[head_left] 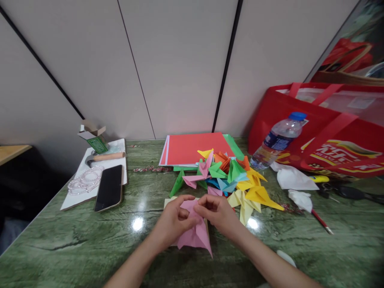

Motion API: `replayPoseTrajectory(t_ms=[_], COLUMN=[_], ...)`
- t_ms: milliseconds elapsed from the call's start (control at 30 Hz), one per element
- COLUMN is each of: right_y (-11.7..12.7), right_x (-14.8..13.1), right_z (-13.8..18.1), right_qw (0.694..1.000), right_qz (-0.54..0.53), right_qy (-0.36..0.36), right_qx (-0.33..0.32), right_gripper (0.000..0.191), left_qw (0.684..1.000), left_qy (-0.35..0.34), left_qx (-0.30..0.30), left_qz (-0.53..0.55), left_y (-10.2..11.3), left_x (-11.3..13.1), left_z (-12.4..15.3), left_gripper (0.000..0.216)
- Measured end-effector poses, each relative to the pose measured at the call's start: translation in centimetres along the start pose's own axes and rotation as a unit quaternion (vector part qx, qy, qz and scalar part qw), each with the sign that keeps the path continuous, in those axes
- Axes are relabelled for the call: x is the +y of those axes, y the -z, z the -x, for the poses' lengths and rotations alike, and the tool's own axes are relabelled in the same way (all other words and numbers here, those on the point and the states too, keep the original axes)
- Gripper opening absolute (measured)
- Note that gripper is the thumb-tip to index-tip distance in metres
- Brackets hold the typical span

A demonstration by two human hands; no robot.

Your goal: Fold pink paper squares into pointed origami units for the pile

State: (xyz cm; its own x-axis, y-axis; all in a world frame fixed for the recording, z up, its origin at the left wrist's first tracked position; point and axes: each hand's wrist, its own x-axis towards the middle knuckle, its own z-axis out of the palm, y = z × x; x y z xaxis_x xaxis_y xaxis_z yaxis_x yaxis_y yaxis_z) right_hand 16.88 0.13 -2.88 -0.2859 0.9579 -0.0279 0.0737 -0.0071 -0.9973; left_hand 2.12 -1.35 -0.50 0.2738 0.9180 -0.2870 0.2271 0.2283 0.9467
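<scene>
A creased sheet of pink paper [196,236] is between my two hands, over a pale yellowish sheet [167,202] on the green table. My left hand [177,218] is curled, its thumb on the pink paper and its fingers on the left side. From the right, my right hand [217,210] pinches the paper's upper part between thumb and fingertips. The lower corners of the pink paper spread loosely toward me. Just beyond my hands lies a pile of folded paper pieces in several colours, among them a yellow one [260,196] and a green one [236,171].
Behind the pile lies a stack of coloured paper [198,148]. A water bottle [277,140] leans by a red bag [321,132] at right, near crumpled tissues [294,178] and a red pen-like stick [321,221]. At left are a phone [109,188], a hammer [106,157] and a small box [95,138].
</scene>
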Motion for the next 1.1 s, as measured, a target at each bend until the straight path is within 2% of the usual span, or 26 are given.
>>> replayPoseTrajectory(t_ms=[133,300,400,467,533,633,800,1100], right_y=[-0.1,-0.3,-0.2,-0.1,0.0,0.0,-0.2,-0.5], right_x=[0.0,0.2,0.2,0.2,0.2,0.1,-0.1,-0.5], right_z=[-0.1,-0.1,-0.1,0.0,0.0,0.1,0.3,0.4], right_qw=[1.0,0.999,0.999,0.999,0.999,0.998,0.997,0.995], right_qz=[-0.015,-0.018,0.002,0.009,0.016,0.023,0.014,0.006], right_qy=[-0.003,0.008,0.018,0.015,0.013,0.009,-0.008,-0.035], right_qx=[0.008,-0.027,-0.037,-0.04,-0.041,-0.054,-0.077,-0.096], right_gripper=[0.024,0.027,0.029,0.028,0.028,0.029,0.03,0.029], left_qw=[1.0,0.999,0.998,0.999,0.999,0.998,0.996,0.99], left_qy=[0.005,-0.013,-0.028,-0.034,-0.044,-0.049,-0.043,-0.078], left_qx=[0.015,0.049,0.044,0.034,0.027,0.048,0.072,0.093], left_qz=[-0.012,-0.017,-0.024,-0.02,-0.005,0.011,-0.005,0.066], left_y=[-0.1,-0.4,-0.4,-0.1,0.2,0.6,0.3,-0.1], left_x=[0.3,0.3,-0.1,-0.4,-0.4,0.0,0.7,0.1], left_z=[0.2,0.3,0.2,0.1,0.0,0.0,0.3,0.4], left_gripper=[0.052,0.055,0.058,0.053,0.039,0.025,0.02,0.021])
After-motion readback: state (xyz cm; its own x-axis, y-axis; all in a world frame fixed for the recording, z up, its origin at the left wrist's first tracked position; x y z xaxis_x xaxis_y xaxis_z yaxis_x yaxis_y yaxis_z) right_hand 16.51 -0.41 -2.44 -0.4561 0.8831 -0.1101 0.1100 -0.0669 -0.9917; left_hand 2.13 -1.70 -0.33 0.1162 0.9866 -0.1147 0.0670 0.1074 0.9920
